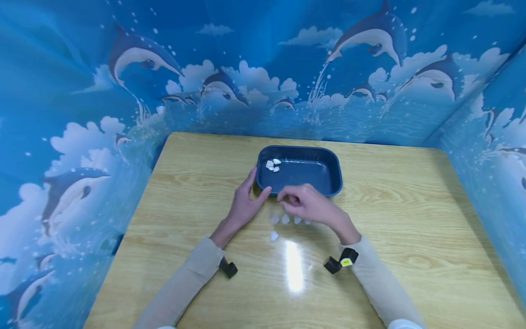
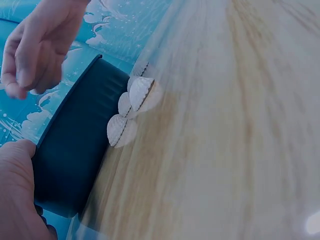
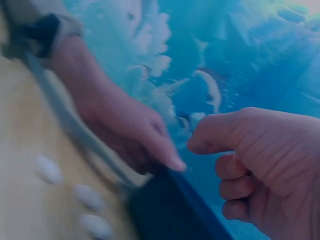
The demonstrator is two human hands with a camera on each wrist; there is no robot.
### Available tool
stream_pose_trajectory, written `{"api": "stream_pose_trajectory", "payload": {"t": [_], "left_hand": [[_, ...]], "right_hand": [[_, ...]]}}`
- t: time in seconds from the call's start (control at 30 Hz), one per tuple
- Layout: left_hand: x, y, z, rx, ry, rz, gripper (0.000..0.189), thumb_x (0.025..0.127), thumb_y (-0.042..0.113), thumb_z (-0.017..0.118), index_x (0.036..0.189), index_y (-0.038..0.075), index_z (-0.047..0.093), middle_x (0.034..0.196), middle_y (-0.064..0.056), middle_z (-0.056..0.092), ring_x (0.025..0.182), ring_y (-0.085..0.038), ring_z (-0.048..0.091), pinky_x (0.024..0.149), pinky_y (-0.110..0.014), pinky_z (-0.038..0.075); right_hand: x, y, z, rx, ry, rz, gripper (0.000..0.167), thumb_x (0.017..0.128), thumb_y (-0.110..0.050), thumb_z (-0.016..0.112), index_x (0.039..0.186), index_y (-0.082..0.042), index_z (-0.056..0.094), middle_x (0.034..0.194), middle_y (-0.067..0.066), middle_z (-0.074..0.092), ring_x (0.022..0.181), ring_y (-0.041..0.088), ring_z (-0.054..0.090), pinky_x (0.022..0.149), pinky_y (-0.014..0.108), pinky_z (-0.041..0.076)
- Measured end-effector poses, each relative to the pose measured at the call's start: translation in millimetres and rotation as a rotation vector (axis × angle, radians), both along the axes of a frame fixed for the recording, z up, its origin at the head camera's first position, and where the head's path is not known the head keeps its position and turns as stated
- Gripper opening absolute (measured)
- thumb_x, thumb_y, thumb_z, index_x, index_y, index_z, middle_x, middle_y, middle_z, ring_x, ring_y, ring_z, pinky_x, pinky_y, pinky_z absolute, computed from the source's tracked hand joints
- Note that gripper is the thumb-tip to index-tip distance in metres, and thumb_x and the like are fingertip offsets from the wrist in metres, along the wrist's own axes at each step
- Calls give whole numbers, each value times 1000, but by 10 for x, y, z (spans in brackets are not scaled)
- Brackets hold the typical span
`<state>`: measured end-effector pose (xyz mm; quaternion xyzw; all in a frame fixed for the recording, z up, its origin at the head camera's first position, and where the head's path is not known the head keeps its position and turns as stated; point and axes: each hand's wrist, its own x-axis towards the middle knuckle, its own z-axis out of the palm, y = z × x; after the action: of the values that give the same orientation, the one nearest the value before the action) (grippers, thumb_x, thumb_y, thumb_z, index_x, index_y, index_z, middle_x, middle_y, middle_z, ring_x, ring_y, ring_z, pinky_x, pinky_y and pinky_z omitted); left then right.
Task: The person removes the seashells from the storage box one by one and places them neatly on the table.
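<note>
"Head view: where's your tray (image 1: 306, 173)?"
"Far side, shells (image 1: 269, 164) inside at left; your left hand (image 1: 243, 205) rests spread against it."
"Your right hand (image 1: 309, 204)?"
"Curled, tray's near side; whether it's pinching, I cannot tell."

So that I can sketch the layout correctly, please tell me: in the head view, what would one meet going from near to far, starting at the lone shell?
Lone shell → row of shells → tray → dolphin backdrop.
</note>
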<state>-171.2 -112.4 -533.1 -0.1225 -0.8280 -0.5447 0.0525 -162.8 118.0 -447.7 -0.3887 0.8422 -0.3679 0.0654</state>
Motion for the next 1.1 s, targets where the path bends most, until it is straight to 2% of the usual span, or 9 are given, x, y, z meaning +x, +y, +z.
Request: {"api": "stream_pose_trajectory", "payload": {"t": [0.07,0.17,0.43,0.53,0.6,0.67,0.8,0.9,1.1], "left_hand": [[3,0,3,1,2,-1,81,102,35,69,163,1,26,169,-21,27,157,-24,25,128,-43,25],[9,6,18,-3,-7,2,81,103,34,69,164,3,26,169,-20,27,157,-25,26,128,-45,26],[10,-1,33,-8,-11,4,80,103,36,68,165,6,26,170,-19,27,157,-23,26,128,-43,27],[10,1,29,-9,-8,3,81,103,36,68,164,4,26,169,-19,28,156,-22,26,127,-42,27],[14,7,31,-8,-13,2,80,103,33,68,164,3,26,169,-19,27,156,-23,27,127,-42,28],[23,8,35,-11,-25,4,80,103,32,68,164,3,26,170,-19,27,157,-23,26,127,-43,27],[36,5,46,-14,-40,7,79,104,31,67,164,3,25,170,-18,26,157,-24,25,128,-44,27],[34,4,46,-13,-40,1,79,104,32,67,164,3,25,170,-18,26,157,-24,25,128,-44,27],[26,5,46,-8,-44,-4,80,104,34,67,165,7,24,171,-17,25,157,-21,24,128,-41,26]], "right_hand": [[-137,46,59,-13,12,-41,11,99,-8,68,108,-10,74,61,-11,45,51,4,39,49,23,35],[-359,91,113,49,4,-107,15,102,-9,64,113,-8,73,61,-7,45,51,9,40,50,25,37],[-856,-8,102,383,-77,-128,33,105,-14,63,135,-1,65,64,2,56,53,16,51,52,31,42],[-974,-67,36,491,-103,-122,42,106,-17,62,144,-1,58,81,8,68,63,16,59,59,33,49],[-1035,-105,-19,524,-109,-129,46,106,-18,60,149,-2,53,101,11,73,69,17,61,65,34,50],[-1078,-144,-78,541,-113,-141,49,107,-17,58,153,-3,49,108,12,73,70,17,59,65,34,49],[-1136,-210,-187,554,-109,-165,49,109,-15,49,157,-7,45,91,13,69,63,21,53,57,35,40],[-1156,-230,-252,579,-92,-182,48,110,-16,47,157,-9,46,88,14,68,70,21,57,59,35,42],[-1167,-229,-297,542,-76,-197,42,111,-19,49,152,-10,53,113,15,73,99,30,70,80,47,58]]}}
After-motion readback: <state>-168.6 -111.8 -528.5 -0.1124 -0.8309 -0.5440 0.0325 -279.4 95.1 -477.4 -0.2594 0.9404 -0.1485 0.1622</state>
